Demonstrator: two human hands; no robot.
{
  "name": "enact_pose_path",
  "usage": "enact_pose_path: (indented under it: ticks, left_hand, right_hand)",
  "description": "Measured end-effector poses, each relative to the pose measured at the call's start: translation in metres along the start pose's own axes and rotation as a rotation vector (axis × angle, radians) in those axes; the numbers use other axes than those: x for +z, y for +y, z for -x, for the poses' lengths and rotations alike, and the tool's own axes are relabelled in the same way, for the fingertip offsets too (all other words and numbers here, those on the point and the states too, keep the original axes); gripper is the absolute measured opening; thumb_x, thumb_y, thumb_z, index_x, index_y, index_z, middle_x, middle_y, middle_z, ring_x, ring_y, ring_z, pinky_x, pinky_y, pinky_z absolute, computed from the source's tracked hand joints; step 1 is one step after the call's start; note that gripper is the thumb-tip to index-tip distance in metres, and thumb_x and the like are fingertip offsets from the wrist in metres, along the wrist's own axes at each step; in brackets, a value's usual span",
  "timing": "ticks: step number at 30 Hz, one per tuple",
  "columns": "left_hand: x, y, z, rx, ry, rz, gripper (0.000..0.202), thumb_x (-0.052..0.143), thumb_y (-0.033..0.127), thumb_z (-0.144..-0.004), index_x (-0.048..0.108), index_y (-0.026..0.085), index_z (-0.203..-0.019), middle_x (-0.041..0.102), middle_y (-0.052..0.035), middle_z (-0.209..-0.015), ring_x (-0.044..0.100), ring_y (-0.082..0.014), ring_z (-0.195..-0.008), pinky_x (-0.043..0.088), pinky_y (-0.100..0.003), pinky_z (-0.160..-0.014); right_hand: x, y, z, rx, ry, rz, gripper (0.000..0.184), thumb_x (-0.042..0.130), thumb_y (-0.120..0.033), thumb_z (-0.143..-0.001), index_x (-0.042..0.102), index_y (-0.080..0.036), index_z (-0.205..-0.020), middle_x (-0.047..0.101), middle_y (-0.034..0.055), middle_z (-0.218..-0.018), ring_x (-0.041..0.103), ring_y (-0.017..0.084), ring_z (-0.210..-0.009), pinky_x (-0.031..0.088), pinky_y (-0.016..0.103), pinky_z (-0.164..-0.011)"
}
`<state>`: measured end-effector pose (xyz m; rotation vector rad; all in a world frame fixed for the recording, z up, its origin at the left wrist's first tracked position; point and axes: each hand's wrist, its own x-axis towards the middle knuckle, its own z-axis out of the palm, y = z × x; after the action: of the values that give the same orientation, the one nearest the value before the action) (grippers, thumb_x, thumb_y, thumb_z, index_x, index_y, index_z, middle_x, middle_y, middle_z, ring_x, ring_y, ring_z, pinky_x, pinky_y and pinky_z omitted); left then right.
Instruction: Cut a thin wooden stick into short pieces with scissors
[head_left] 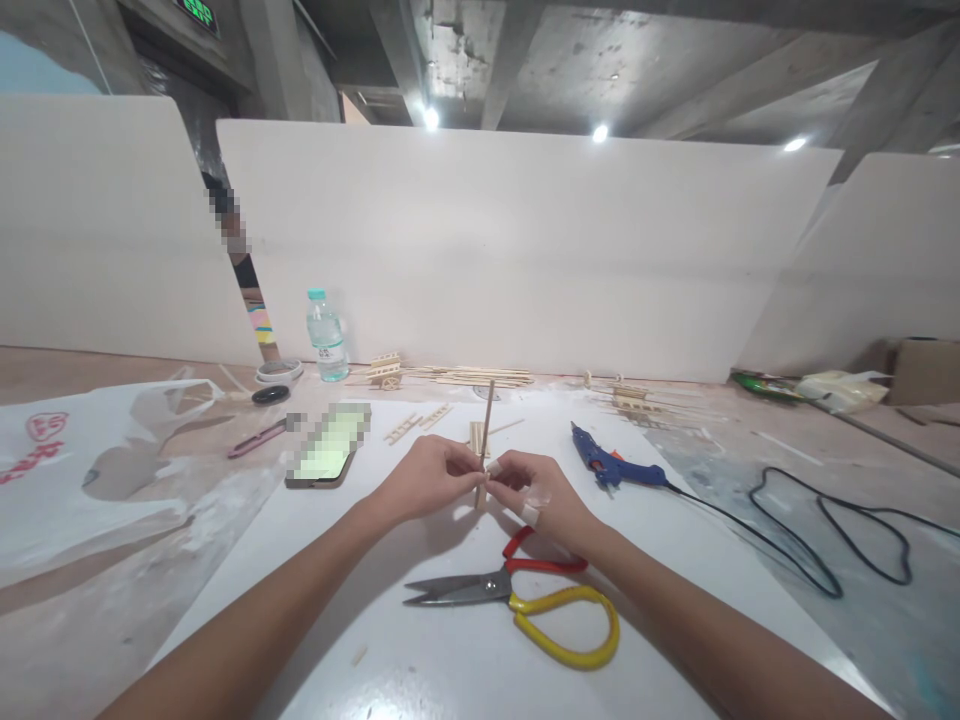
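Note:
My left hand [427, 478] and my right hand [536, 495] meet over a white sheet [420, 660], both pinched on a thin wooden stick [487, 420] held nearly upright between them. The right hand has tape wrapped on some fingers. Scissors [517, 595] with one red and one yellow handle lie just below my hands, blades pointing left. A blue glue gun [611, 462] lies to the right of my right hand, its black cord [810, 540] trailing off to the right.
A phone [328, 452], a purple knife [256, 438] and a white plastic bag [90, 470] lie at left. A water bottle [325, 338], tape rolls [277, 372], stick pieces [416, 422] and small stick models [386, 370] sit further back, before white partition boards [525, 250]. A cardboard box [926, 370] is far right.

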<state>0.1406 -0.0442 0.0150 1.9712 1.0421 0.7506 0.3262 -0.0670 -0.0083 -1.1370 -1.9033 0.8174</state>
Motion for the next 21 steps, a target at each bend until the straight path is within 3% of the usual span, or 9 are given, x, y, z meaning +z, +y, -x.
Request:
enact_pose_path:
  ticks: [21]
  left_hand:
    - [-0.0003,-0.0055,-0.0006,-0.043,-0.027,0.004,0.018,0.059,0.030,-0.071,0.070,0.016,-0.074,0.070,-0.0028,-0.072,0.064,-0.0176,-0.070,0.047,-0.023,-0.060]
  right_hand:
    - [0.0038,-0.0017,0.0016,0.019,0.027,0.019,0.013,0.058,-0.028,-0.079,0.063,-0.016,-0.079,0.065,0.0025,-0.072,0.058,0.015,-0.065,0.045,0.025,-0.061]
